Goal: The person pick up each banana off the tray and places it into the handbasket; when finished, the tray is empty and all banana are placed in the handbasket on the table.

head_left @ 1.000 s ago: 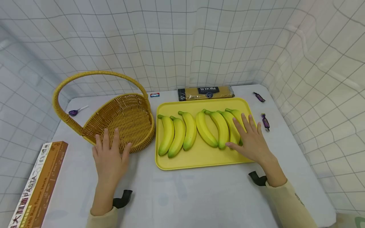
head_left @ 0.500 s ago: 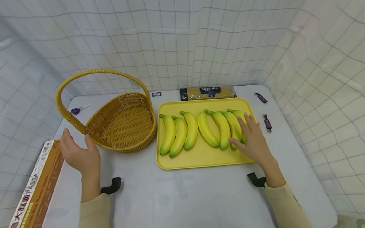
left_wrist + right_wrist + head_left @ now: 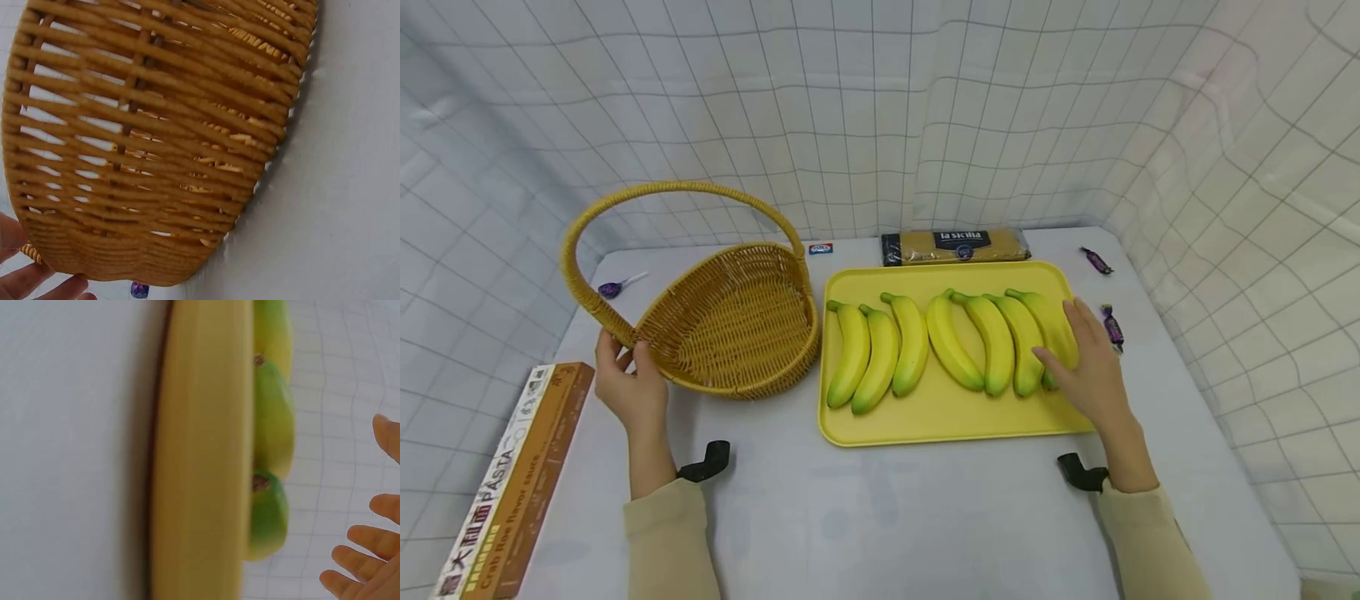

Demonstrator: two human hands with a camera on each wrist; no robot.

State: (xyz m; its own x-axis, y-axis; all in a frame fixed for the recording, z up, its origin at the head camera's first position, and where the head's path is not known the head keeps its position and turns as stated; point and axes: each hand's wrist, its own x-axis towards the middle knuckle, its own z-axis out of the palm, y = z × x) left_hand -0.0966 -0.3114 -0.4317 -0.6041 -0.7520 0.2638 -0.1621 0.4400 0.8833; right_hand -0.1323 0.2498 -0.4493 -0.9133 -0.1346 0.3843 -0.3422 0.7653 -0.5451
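The left hand (image 3: pixel 628 385) is placed at the near-left rim of the wicker basket (image 3: pixel 737 321), where the handle meets the rim; fingers are curled around that spot, so the basket is gripped. In the left wrist view the basket's woven wall (image 3: pixel 156 137) fills the frame, and fingertips (image 3: pixel 37 281) are seen at its lower edge. The basket is set on the tabletop (image 3: pixel 887 508), left of the yellow tray (image 3: pixel 940 421) and just beside it.

The right hand (image 3: pixel 1086 367) is laid over the rightmost banana (image 3: pixel 1051 325) on the tray, fingers fairly straight and slightly spread, thumb pointed toward the neighbouring bananas; nothing is seen to be clamped. In the right wrist view the tray edge (image 3: pixel 200 456) and green banana tips (image 3: pixel 272 512) are shown, with the fingers (image 3: pixel 362 540) spread apart to their right. Seven bananas are lined side by side on the tray, three in a left group (image 3: pixel 876 354) and four to the right.

A pasta packet (image 3: pixel 957 245) is laid behind the tray. A pasta box (image 3: pixel 512 487) is seen at the tabletop's left edge, near the left hand. Purple candies (image 3: pixel 1112 325) are scattered right of the tray, and a lollipop (image 3: pixel 613 288) lies behind the basket.
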